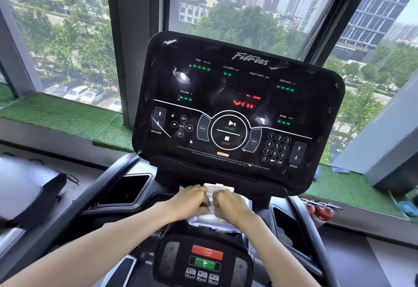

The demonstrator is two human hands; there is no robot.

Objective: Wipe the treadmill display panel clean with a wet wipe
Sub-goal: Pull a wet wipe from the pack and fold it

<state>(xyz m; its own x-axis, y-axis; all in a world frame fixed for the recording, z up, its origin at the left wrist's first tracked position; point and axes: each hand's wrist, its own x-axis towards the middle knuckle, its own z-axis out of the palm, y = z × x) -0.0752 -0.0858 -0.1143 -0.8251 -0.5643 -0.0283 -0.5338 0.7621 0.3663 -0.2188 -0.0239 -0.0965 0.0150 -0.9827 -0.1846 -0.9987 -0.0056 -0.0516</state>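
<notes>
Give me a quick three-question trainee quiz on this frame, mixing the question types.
1. True or false: the left hand is wiping the panel.
2. Multiple choice: where is the pack? A) on the window ledge B) just below the panel C) on the floor
3. Short answer: is the right hand on the pack, on the panel, or free?

Key: 1 false, it is on the pack; 2 B; 3 on the pack.
</notes>
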